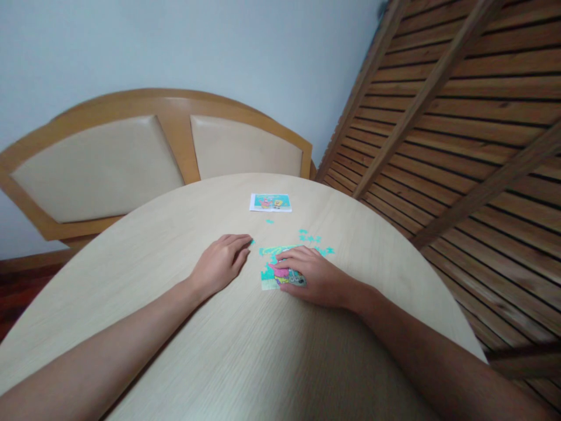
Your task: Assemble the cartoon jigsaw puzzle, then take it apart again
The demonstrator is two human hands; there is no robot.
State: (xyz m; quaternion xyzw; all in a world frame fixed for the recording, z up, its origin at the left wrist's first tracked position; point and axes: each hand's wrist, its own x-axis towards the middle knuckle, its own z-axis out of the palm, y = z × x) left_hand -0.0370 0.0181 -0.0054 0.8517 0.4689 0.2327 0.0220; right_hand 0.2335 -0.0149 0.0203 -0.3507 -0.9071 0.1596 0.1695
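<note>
My left hand (220,263) rests on the table with its fingers stretched out and the thumb a little apart. At its fingertips lies a small teal puzzle piece (252,241), which the fingers seem to touch. Over the right part of a partly assembled jigsaw puzzle (268,276) lies my right hand (313,275), fingers spread and slightly bent. The puzzle shows teal, pink and yellow cartoon parts; some of it is hidden under that hand. Loose teal puzzle pieces (310,238) lie just beyond the right hand.
A picture card (270,203) with two cartoon figures lies farther back on the round wooden table (210,356). One single teal piece (269,221) sits in front of it. Behind the table stands a padded wooden headboard (186,140); slatted wood (438,140) rises at right.
</note>
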